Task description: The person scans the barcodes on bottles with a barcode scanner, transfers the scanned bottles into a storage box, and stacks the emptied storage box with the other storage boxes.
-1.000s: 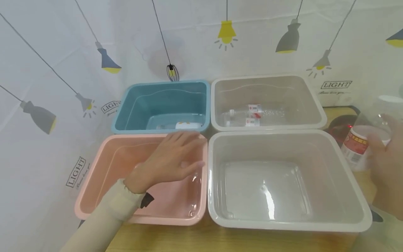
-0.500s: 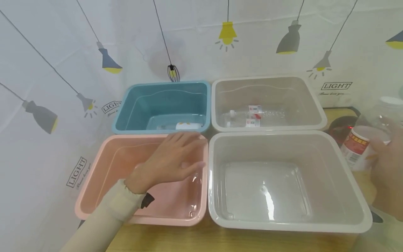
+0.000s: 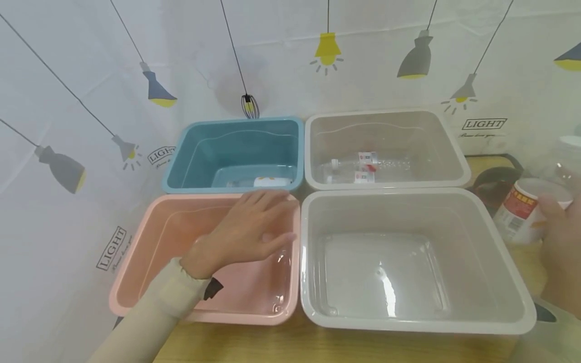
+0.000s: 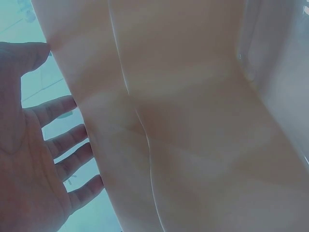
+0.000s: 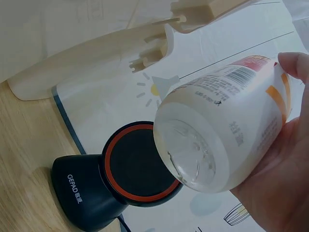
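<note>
My right hand (image 3: 563,237) grips a clear plastic bottle (image 5: 212,125) with a white, red and orange label and a white cap. In the right wrist view the bottle is tilted, its base toward the round face of a black barcode scanner (image 5: 87,193) marked GEPAD. At the far right corner of the pink bin (image 3: 204,317), my left hand (image 3: 245,229) lies over the bin with its fingers fairly straight. The left wrist view shows the fingertips (image 4: 89,191) against a bin's edge; this hand holds nothing.
A blue bin (image 3: 233,121) with a white-labelled bottle stands at the back left. Clear bottles (image 3: 367,166) lie in the back right beige bin (image 3: 386,115). A larger pale bin (image 3: 417,325) stands front right on the wooden table (image 3: 254,348). Behind is a lamp-patterned sheet.
My right hand and the bottle have shifted slightly to the right. The red light seen on the scanner earlier no longer shows. My left hand has stayed in place.
</note>
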The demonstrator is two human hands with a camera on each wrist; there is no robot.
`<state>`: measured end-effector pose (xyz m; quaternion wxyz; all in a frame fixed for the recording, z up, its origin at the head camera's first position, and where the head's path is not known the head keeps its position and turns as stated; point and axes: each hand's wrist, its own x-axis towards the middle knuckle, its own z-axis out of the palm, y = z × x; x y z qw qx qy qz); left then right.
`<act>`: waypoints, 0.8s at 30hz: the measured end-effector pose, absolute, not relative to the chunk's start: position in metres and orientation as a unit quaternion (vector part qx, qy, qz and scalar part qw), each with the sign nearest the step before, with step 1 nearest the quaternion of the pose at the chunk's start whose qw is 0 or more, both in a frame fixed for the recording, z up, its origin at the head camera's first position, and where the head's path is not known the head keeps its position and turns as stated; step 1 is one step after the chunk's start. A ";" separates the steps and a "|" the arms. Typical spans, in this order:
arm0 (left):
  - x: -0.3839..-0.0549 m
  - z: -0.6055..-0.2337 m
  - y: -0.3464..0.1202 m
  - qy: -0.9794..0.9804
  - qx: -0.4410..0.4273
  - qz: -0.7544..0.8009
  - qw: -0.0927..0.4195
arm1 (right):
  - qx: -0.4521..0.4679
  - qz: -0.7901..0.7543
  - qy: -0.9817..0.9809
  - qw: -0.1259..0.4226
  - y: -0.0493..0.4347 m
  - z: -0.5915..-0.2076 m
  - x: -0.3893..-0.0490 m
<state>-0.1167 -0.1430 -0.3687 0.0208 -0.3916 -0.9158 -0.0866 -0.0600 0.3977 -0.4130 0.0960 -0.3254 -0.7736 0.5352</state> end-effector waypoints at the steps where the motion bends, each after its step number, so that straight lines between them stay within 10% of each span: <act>1: -0.117 -0.369 -0.143 -0.916 -0.391 -0.087 0.020 | -0.317 0.545 -0.769 0.104 0.398 -0.415 -0.061; 24: -0.117 -0.370 -0.144 -0.912 -0.398 -0.091 0.027 | -0.353 0.438 -0.821 0.098 0.397 -0.413 -0.063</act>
